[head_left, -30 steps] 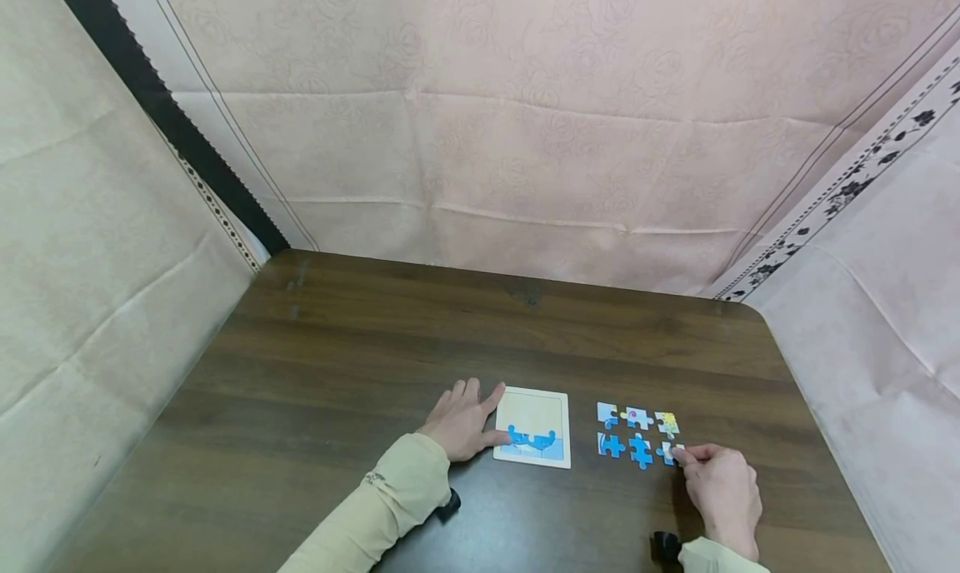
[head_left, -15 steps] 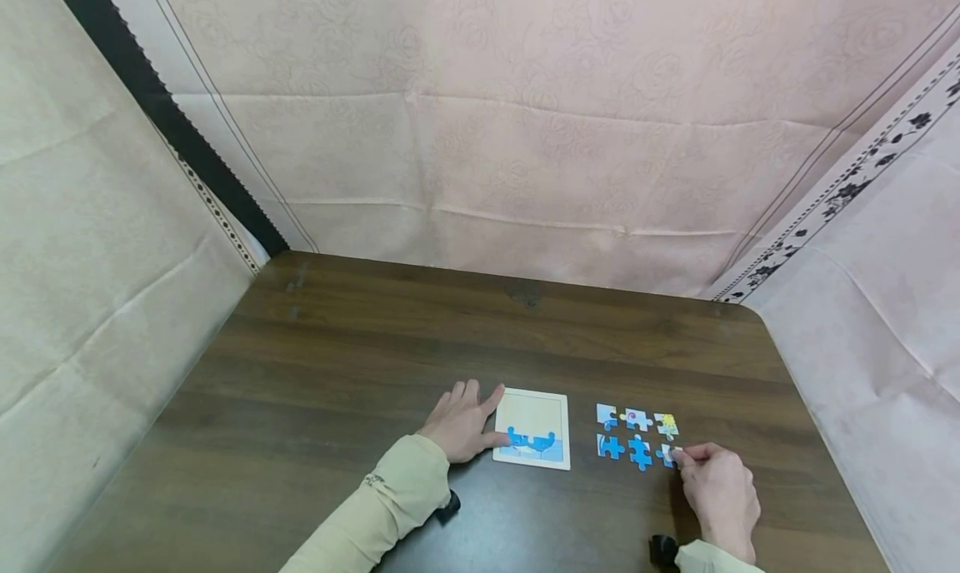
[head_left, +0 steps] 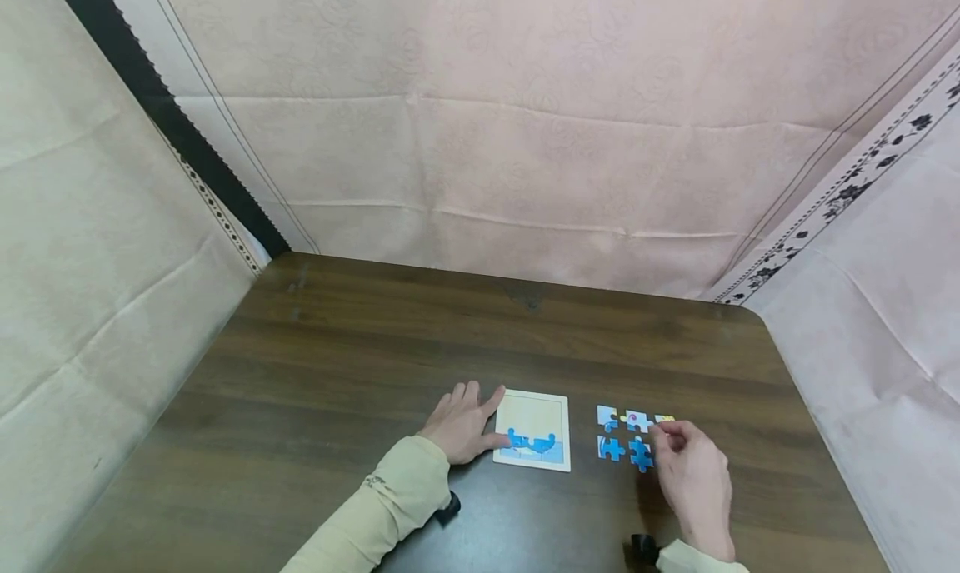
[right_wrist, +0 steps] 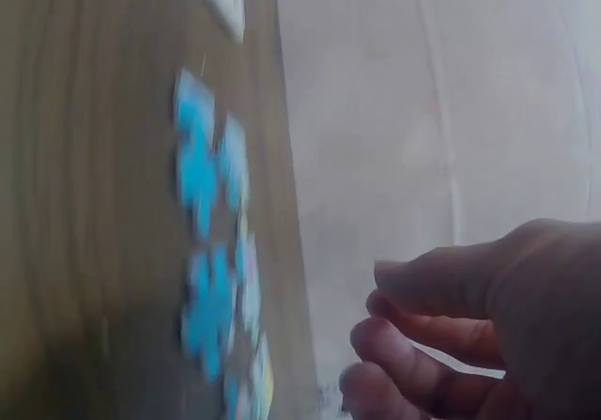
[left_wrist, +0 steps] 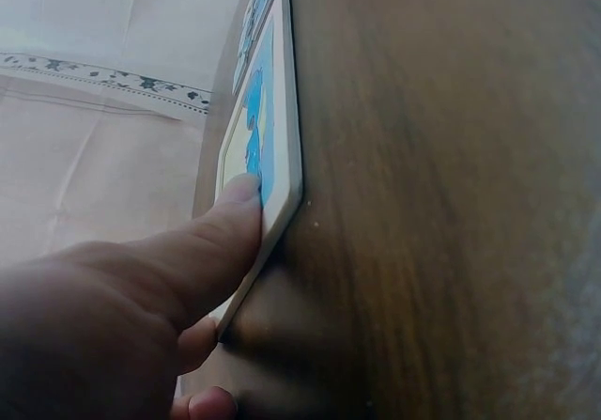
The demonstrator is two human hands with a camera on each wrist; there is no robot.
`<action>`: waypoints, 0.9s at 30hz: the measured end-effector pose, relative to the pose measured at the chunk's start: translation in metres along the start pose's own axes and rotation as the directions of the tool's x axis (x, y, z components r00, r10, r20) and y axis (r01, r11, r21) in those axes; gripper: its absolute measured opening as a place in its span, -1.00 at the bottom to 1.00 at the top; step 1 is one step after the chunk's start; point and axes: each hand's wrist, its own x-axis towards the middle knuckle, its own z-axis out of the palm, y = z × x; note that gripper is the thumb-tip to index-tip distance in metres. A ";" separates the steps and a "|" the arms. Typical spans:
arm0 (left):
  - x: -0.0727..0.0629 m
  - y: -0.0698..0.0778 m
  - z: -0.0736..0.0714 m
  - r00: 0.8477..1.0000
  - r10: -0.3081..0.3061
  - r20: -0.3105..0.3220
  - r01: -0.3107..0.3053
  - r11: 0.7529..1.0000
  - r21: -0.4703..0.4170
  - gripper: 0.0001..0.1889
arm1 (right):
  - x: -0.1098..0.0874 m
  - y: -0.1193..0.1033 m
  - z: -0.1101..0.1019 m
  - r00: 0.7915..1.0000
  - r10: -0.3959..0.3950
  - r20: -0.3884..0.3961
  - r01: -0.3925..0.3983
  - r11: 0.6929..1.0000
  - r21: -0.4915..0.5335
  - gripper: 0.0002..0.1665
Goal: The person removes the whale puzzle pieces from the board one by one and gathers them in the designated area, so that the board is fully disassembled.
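We see a pale shine on the table [head_left: 510,515]. The left hand [head_left: 461,430] makes a shadow. From the right wrist, the puzzle pieces [right_wrist: 199,180] look blurry.

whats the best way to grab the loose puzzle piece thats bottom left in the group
I'd pinch the bottom left piece at its near-left corner, coming from the near left. It lies flat, and its straight left edge faces bare table before the puzzle tray. The upper left piece sits just beyond it and the bottom middle piece to its right, so those sides look tighter.
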 end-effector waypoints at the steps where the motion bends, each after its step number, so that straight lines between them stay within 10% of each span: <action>1: 0.000 0.000 0.000 1.000 0.002 -0.003 -0.002 1.000 0.002 -0.15 | -0.002 -0.006 0.003 1.000 -0.031 0.002 0.031 0.999 0.009 -0.71; 10: 0.000 0.000 -0.001 1.000 -0.001 -0.003 0.001 1.000 0.001 -0.15 | -0.021 -0.057 0.041 0.948 -0.251 0.197 0.244 0.968 0.056 -0.80; 27: 0.000 0.001 -0.001 1.000 -0.013 -0.006 0.013 1.000 0.021 -0.14 | -0.042 -0.087 0.082 0.766 -0.484 0.424 0.510 0.858 0.058 -0.56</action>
